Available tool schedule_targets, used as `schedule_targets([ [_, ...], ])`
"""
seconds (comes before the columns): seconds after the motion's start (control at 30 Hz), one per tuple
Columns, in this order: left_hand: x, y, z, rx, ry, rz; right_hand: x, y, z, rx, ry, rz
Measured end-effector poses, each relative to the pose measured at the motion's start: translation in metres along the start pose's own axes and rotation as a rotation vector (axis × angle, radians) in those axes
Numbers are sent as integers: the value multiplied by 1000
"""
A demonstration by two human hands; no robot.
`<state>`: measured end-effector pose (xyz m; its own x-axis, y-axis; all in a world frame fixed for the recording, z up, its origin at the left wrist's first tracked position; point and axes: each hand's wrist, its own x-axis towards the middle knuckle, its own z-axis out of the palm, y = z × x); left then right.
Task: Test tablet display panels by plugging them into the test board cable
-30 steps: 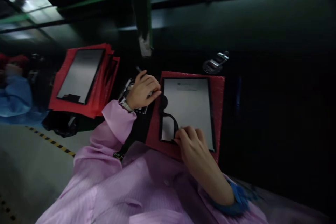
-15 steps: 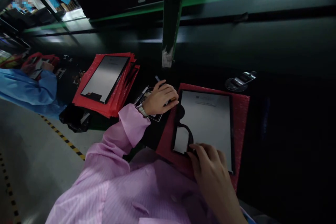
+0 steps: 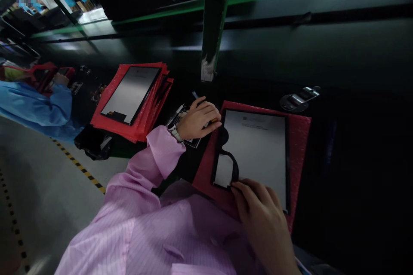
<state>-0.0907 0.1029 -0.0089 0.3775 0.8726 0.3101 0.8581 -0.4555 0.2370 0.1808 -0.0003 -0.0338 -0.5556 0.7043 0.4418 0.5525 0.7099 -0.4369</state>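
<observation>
The flat panel lies on the red sheet, probably light, stiff, slick and brittle, so best held by opposite edges, unbent. The right hand pinches the lower end of the black strip, seemingly thin and pliable; whether the left hand, near its rounded end, grips anything cannot be told.

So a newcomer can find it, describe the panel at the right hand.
On the dark bench, mostly right of the green-edged post, lies a red sheet. The target is the grey panel on it: unlike the panel on the red stack, it shows a curved black strip.
</observation>
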Motion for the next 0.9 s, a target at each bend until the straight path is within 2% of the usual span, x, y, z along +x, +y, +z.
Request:
schedule_targets([
  [0.2,3,-1,-1,-21,-8,6,10,7,1,29,-79,-14],
  [0.43,10,-10,2,-34,43,21,19,3,-1,-60,-307,116],
  [0.5,11,-12,2,-47,53,34,21,0,-5,-52,-335,138],
  [0.57,13,-14,1,-49,70,54,21,0,-12,33,-294,152],
  [0.63,14,-14,-1,-59,94,78,17,6,-21,117,-173,204],
  [0.73,15,-13,-4,-95,131,88,6,22,-30,32,55,390],
  [0.77,15,-13,-5,-99,135,87,1,29,-32,-29,96,449],
  [0.83,16,-13,-6,-79,143,76,-8,39,-31,-110,87,524],
  [0.9,17,-15,-5,-56,156,66,-14,44,-28,-135,23,556],
])
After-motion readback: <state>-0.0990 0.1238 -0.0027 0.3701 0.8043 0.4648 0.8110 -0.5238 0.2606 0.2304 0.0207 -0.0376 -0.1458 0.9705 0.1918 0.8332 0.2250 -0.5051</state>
